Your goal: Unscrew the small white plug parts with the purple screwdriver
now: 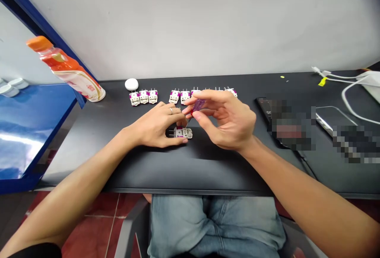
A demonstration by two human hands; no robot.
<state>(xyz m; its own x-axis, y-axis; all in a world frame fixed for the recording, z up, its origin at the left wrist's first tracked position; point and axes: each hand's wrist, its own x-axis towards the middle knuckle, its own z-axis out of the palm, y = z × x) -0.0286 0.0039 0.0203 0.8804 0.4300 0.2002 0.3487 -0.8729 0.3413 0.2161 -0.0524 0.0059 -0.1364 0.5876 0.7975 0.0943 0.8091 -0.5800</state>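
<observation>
A small white and purple plug insert with metal pins (183, 132) lies flat on the black table, its pins pointing left. My left hand (157, 125), wearing a ring, rests on the table and grips the insert between thumb and fingers. Above it, my right hand (230, 119) pinches the purple and red see-through handle of a screwdriver (198, 105). The thin shaft slants down to the insert; whether the tip sits in a screw is hard to see. Behind my hands stand similar plug inserts, three in a left group (143, 96) and several in another (174, 96), partly hidden by my right hand.
A white round cap-like piece (131, 84) sits behind the left group. An orange-capped bottle (71, 69) stands at the table's left end. On the right are a dark phone (264, 109) with a cable, a second blurred device (326, 125) and white cords (346, 91). A wall closes the back.
</observation>
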